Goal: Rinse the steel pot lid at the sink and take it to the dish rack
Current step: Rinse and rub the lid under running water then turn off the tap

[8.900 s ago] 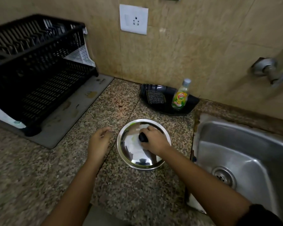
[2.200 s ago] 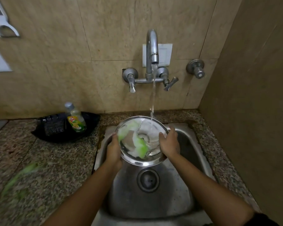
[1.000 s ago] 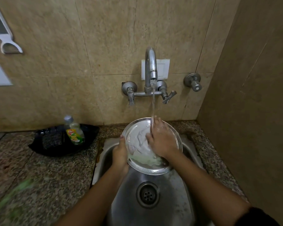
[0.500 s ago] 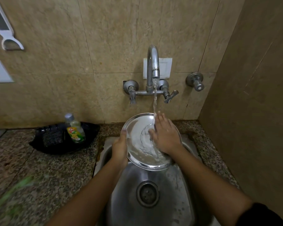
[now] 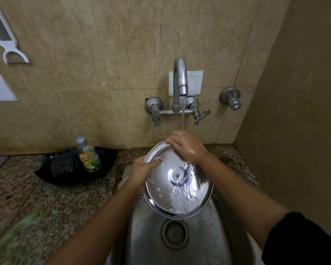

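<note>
The round steel pot lid [image 5: 166, 196] is tilted over the steel sink [image 5: 145, 243], its inner face toward me with a small rivet at the centre. Water from the tap [image 5: 180, 77] falls onto my right hand and runs down the lid. My left hand [image 5: 141, 171] grips the lid's left rim, thumb on the inner face. My right hand [image 5: 185, 147] lies over the lid's top rim with fingers spread. The dish rack is out of view.
A green dish-soap bottle [image 5: 88, 157] stands in a black tray [image 5: 65, 169] on the granite counter [image 5: 46, 203] left of the sink. A tiled wall rises behind and a side wall closes in on the right. The drain [image 5: 174, 233] sits below the lid.
The foam is gone from the lid and it has dropped lower over the sink. My right hand has slid from the lid's middle up to its top rim.
</note>
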### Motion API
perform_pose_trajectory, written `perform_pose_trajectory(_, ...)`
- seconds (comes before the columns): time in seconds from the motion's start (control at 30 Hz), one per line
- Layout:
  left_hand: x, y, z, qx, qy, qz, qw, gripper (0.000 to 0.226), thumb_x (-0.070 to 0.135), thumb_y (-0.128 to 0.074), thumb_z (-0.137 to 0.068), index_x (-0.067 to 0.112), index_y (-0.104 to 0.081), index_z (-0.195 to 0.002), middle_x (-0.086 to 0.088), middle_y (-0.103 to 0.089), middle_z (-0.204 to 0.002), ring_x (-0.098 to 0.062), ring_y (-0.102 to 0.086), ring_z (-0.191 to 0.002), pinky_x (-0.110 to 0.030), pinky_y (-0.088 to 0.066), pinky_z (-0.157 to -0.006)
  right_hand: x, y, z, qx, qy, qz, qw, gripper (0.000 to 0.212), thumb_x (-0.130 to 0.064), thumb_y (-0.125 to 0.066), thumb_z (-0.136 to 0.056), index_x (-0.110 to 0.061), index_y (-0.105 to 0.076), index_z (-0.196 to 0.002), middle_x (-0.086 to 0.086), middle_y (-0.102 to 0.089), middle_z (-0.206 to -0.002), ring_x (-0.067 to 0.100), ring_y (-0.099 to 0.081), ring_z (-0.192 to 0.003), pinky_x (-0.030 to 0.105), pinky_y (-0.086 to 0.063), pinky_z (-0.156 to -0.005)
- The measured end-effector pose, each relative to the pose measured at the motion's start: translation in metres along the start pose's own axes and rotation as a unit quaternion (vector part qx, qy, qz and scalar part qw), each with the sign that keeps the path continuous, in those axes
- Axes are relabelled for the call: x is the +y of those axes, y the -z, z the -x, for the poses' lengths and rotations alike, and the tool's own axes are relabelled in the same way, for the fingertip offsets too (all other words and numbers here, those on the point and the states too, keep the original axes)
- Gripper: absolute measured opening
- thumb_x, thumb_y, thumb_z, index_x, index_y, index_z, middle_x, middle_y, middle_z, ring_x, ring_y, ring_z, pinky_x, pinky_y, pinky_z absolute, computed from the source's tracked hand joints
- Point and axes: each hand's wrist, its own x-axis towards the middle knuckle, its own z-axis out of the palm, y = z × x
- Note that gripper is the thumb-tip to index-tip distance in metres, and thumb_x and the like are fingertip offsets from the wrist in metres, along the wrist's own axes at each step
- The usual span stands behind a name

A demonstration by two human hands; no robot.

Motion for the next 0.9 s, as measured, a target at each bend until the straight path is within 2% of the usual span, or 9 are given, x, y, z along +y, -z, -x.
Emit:
perform_pose_trajectory(0.13, 0.005, 0.003, -0.005, 0.006, -0.003, 0.015, 1.000, 0.019, 0.001, -0.071, -0.076, 0.002, -0.072, -0.095, -0.017, -0.074, -0.086, -0.027, -0.070, -0.072, -0.036, -0.058, -0.067, 0.005, 0.007, 0.005, 0.013, -0.064, -0.030, 0.997, 0.028, -0.023, -0.038, -0.102, -0.008, -0.062, -0.102, 0.012, -0.059, -0.101, 0.024, -0.054, -0.095, 0.043, -0.046, -0.087)
perform_pose_trajectory(0.23, 0.008, -0.005, -0.006, -0.009, -0.034, -0.047, 0.998, 0.022, -0.001, -0.071, -0.075, -0.002, -0.071, -0.097, -0.020, -0.072, -0.093, -0.028, -0.067, -0.081, -0.039, -0.052, -0.077, -0.021, 0.003, -0.005, -0.038, 0.053, 0.070, 0.995, 0.033, -0.030, -0.037, -0.101, -0.012, -0.061, -0.115, 0.006, -0.056, -0.105, 0.018, -0.049, -0.097, 0.032, -0.038, -0.085)
perform_pose_trajectory(0.33, 0.008, -0.011, -0.006, -0.010, -0.064, -0.087, 0.994, 0.017, -0.001, -0.069, -0.075, -0.004, -0.071, -0.091, -0.019, -0.070, -0.087, -0.025, -0.063, -0.077, -0.034, -0.049, -0.072, -0.032, 0.005, -0.008, -0.078, 0.131, 0.092, 0.984, 0.036, -0.034, -0.038, -0.100, -0.014, -0.063, -0.119, 0.004, -0.053, -0.100, 0.018, -0.047, -0.095, 0.036, -0.038, -0.082)
perform_pose_trajectory(0.43, 0.003, -0.012, -0.002, 0.013, -0.072, -0.025, 0.997, 0.016, 0.007, -0.072, -0.078, 0.003, -0.073, -0.093, -0.015, -0.075, -0.088, -0.024, -0.069, -0.075, -0.033, -0.056, -0.071, -0.018, 0.009, 0.003, 0.012, -0.004, -0.031, 0.999, 0.035, -0.034, -0.040, -0.100, -0.023, -0.060, -0.127, 0.003, -0.059, -0.112, 0.019, -0.053, -0.107, 0.038, -0.041, -0.096)
perform_pose_trajectory(0.57, 0.000, -0.012, 0.005, 0.041, -0.036, 0.054, 0.997, 0.012, 0.007, -0.070, -0.079, 0.003, -0.072, -0.090, -0.017, -0.074, -0.088, -0.029, -0.069, -0.078, -0.040, -0.057, -0.076, -0.004, 0.012, 0.009, 0.128, -0.218, -0.219, 0.943, 0.034, -0.029, -0.042, -0.100, -0.016, -0.062, -0.125, 0.006, -0.056, -0.112, 0.021, -0.054, -0.105, 0.042, -0.046, -0.094)
perform_pose_trajectory(0.67, 0.014, -0.013, 0.000, -0.015, -0.027, -0.034, 0.999, 0.021, -0.003, -0.068, -0.078, -0.006, -0.069, -0.098, -0.027, -0.070, -0.098, -0.036, -0.066, -0.089, -0.045, -0.053, -0.085, -0.022, 0.013, 0.003, 0.039, -0.098, -0.106, 0.989, 0.031, -0.032, -0.045, -0.098, -0.023, -0.063, -0.121, -0.004, -0.054, -0.107, 0.013, -0.048, -0.103, 0.034, -0.040, -0.086)
perform_pose_trajectory(0.77, 0.028, -0.018, -0.003, -0.061, -0.074, -0.117, 0.988, 0.019, -0.006, -0.066, -0.077, -0.008, -0.069, -0.096, -0.020, -0.070, -0.085, -0.026, -0.065, -0.076, -0.026, -0.053, -0.068, -0.040, 0.011, -0.002, -0.040, 0.045, 0.026, 0.998, 0.030, -0.036, -0.046, -0.097, -0.021, -0.068, -0.111, -0.006, -0.053, -0.094, 0.010, -0.045, -0.092, 0.036, -0.036, -0.085)
perform_pose_trajectory(0.83, 0.028, -0.020, -0.004, -0.045, -0.086, -0.113, 0.989, 0.018, 0.000, -0.068, -0.078, -0.005, -0.070, -0.096, -0.020, -0.070, -0.085, -0.026, -0.065, -0.074, -0.029, -0.053, -0.069, -0.033, 0.016, 0.000, -0.019, 0.024, -0.034, 0.999, 0.031, -0.035, -0.047, -0.097, -0.023, -0.066, -0.119, -0.009, -0.049, -0.091, 0.008, -0.043, -0.090, 0.032, -0.035, -0.083)
perform_pose_trajectory(0.9, 0.022, -0.018, -0.003, -0.004, -0.076, -0.066, 0.995, 0.018, 0.005, -0.070, -0.079, -0.001, -0.071, -0.096, -0.020, -0.072, -0.088, -0.028, -0.067, -0.075, -0.036, -0.054, -0.074, -0.019, 0.024, 0.007, 0.037, -0.081, -0.171, 0.981, 0.031, -0.029, -0.049, -0.097, -0.019, -0.064, -0.122, -0.008, -0.049, -0.094, 0.010, -0.047, -0.093, 0.032, -0.041, -0.089)
